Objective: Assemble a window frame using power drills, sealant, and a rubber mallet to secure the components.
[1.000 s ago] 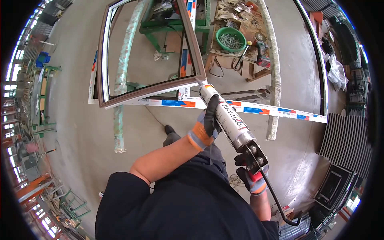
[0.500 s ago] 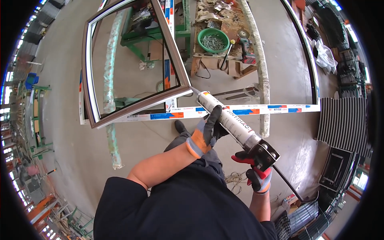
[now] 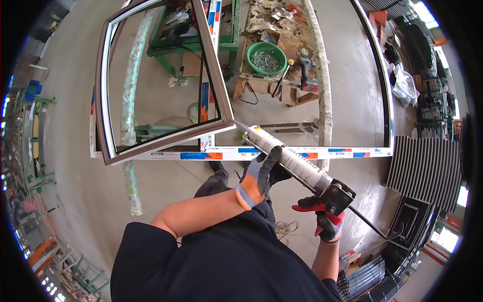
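Observation:
A caulking gun with a white sealant cartridge slants across in front of me. My left hand, in an orange, grey and black glove, is closed around the cartridge from below. At the gun's rear, my gloved right hand is wrapped around the red handle and trigger. The nozzle points up and left, its tip at the near right corner of a brown window sash. Whether the tip touches the corner I cannot tell. The sash lies tilted over a larger white frame with printed film.
Beyond the frame stands a cluttered workbench, bearing a green bowl of screws and a cordless angle grinder. A green metal bench is farther left. Wrapped supports run under the frame. Stacked dark profiles line the right side.
The view has shifted a little, so the frame's near edge sits lower. Both hands still hold the caulking gun, and its nozzle stays by the sash corner.

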Demonstrator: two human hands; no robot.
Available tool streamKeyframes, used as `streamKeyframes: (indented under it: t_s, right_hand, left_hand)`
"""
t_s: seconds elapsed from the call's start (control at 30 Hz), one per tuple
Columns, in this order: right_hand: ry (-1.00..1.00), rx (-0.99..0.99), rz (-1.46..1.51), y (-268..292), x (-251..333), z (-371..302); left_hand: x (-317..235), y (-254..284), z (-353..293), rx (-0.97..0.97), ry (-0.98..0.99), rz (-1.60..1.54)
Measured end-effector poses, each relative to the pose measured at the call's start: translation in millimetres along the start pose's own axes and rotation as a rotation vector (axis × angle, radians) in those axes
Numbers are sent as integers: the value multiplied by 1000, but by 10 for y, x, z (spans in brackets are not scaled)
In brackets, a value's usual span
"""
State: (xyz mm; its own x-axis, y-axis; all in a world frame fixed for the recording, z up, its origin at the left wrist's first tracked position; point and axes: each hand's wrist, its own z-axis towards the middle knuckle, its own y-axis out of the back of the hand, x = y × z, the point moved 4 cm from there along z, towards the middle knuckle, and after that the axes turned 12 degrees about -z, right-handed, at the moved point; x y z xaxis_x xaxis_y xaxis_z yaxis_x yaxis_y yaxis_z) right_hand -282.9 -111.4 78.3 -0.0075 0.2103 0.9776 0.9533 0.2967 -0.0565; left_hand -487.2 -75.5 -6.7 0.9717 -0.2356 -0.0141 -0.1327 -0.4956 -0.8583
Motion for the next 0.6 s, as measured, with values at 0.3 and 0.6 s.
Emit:
streamKeyframes:
  t_s: [0.3,0.6]
  right_hand:
    - [-101,288,-17,459,122,685]
    - [-6,375,-183,557,256,1567]
  left_hand:
    - [33,-171,232,-108,-130,-13]
    - [-305,-28,320,-104,-314,557]
